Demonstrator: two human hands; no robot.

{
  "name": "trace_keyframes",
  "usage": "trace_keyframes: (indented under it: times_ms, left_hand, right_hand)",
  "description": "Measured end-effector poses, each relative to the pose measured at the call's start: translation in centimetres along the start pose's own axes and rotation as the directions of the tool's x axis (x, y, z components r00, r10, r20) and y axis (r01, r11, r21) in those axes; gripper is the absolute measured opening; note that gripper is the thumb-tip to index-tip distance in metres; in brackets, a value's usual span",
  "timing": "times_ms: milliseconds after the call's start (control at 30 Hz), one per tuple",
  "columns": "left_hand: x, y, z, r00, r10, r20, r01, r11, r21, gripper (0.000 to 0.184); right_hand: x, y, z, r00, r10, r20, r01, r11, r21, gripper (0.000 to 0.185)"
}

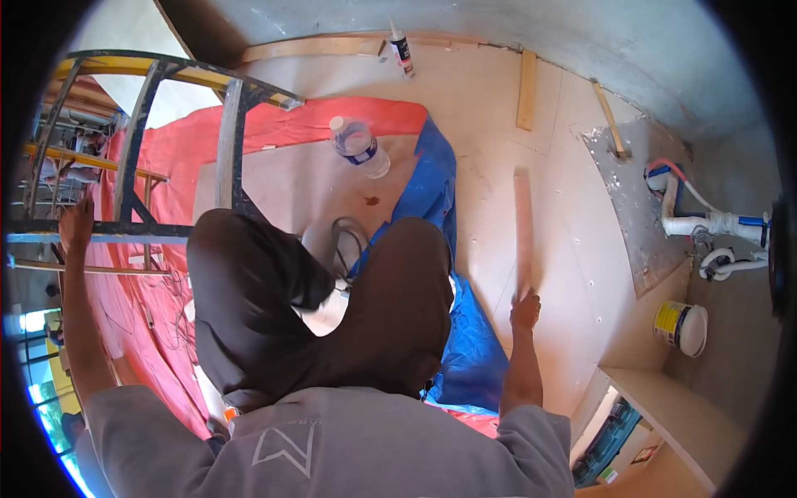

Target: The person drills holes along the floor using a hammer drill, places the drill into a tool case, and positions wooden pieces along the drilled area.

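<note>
My right hand [525,310] is closed round the near end of a long, flat, reddish-brown wooden strip [523,228]. The strip points away from me over a pale board surface [486,158]. Far to the left, my left hand [76,221] grips the dark side rail of a stepladder [228,153], with its fingers partly hidden. The ladder has dark rails and yellow parts. Ahead of my knees, a clear plastic bottle [360,149] with a white cap lies or stands on a board over red sheeting; its exact pose is unclear.
Red sheeting [357,112] and a blue tarp [469,349] spread around my legs. A sealant tube [402,54], a wooden slat [527,91] and a brush-like tool [608,120] lie further off. At right are wrapped pipes [697,222] and a white tub [682,328].
</note>
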State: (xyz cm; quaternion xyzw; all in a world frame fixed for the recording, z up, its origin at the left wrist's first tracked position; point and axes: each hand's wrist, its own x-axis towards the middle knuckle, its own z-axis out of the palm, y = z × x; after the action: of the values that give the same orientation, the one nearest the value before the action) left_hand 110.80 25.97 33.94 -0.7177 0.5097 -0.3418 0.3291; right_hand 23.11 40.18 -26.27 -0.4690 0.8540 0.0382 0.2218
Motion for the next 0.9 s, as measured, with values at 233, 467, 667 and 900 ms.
trace_keyframes:
  times_ms: [233, 467, 667, 900]
  left_hand:
    - [-0.2, 0.0, 0.5, 0.993, -0.013, -0.118, -0.005, 0.989, -0.149, 0.042]
    - [-0.7, 0.0, 1.5, 0.903, -0.043, -0.428, -0.014, 0.991, -0.130, 0.046]
    - [-1.6, 2.9, -3.1, 0.767, 0.030, -0.641, -0.220, 0.951, -0.218, 0.041]
    - [-0.6, -0.3, 0.5, 1.000, -0.012, -0.026, 0.010, 0.996, -0.092, 0.030]
  right_hand:
    - [0.3, 0.8, 0.2, 0.998, 0.067, -0.010, -0.067, 0.998, -0.022, 0.056]
    - [-0.5, -0.3, -0.6, 0.995, 0.103, 0.001, -0.103, 0.995, -0.017, 0.059]
    - [-1.5, 0.6, -0.1, 0.992, 0.121, -0.027, -0.114, 0.978, 0.173, 0.061]
    - [-6.3, 3.0, -0.6, 0.994, 0.095, -0.061, -0.075, 0.960, 0.269, 0.060]
